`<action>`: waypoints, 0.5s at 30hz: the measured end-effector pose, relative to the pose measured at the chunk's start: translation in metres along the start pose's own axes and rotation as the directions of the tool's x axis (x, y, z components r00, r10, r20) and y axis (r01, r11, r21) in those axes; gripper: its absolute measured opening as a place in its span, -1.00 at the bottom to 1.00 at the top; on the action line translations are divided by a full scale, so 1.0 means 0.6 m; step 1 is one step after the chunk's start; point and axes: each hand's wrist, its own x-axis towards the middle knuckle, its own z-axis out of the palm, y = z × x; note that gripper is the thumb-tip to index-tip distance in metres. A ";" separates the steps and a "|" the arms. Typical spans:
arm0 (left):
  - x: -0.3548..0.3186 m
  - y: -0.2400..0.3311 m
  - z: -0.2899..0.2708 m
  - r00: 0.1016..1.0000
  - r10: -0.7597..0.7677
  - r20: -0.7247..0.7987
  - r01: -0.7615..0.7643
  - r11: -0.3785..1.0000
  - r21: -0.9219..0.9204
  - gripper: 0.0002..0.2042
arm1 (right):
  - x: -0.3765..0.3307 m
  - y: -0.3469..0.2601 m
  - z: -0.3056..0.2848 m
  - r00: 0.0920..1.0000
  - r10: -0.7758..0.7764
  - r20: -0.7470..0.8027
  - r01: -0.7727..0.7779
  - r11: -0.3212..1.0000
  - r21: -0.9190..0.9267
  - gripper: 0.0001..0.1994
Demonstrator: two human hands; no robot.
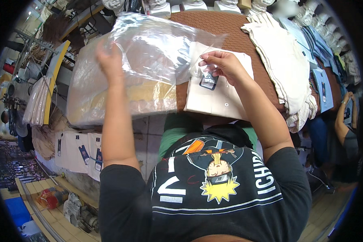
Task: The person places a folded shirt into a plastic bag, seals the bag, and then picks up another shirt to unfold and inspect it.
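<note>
A clear plastic bag (pixel 157 44) is stretched out in front of me, its right end over the folded cream shirt (pixel 230 103). The fingertips of my right hand (pixel 226 66) are pinched together at the bag's open edge, above the shirt. My left hand (pixel 109 60) is raised at the bag's left end; motion smears its fingers, so its grip is unclear. The shirt lies flat with a dark hang tag (pixel 208 81) on its front. Beneath the bag and left hand, more clear plastic sheeting (pixel 88 92) covers the left part of the table.
The brown textured tabletop (pixel 213 28) curves ahead of me. Stacked cream garments (pixel 266 56) and folded blue shirts (pixel 322 88) lie to the right. White pedestals line the far edge. Packed shirts (pixel 38 101) stand at left beside a yellow-edged board (pixel 57 76). Another person's arm (pixel 343 117) shows far right.
</note>
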 end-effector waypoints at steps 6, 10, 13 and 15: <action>-0.133 0.132 0.103 0.774 0.290 0.563 -0.313 0.948 -0.058 -0.67 | 0.012 -0.017 0.035 0.991 -0.095 0.094 0.115 0.963 -0.243 -0.73; -0.056 0.208 0.124 0.285 0.649 0.706 -0.873 0.479 -0.089 -0.75 | 0.004 -0.088 0.053 0.880 -0.190 0.435 0.424 0.728 -0.539 -0.67; -0.028 0.310 0.081 0.026 0.390 0.920 -0.860 0.478 -0.179 -0.75 | -0.005 -0.160 0.049 0.771 -0.204 0.603 0.597 0.562 -0.573 -0.75; 0.015 0.368 0.075 -0.018 0.175 0.984 -0.911 0.402 -0.088 -0.76 | -0.018 -0.204 0.045 0.781 -0.254 0.570 0.615 0.466 -0.636 -0.77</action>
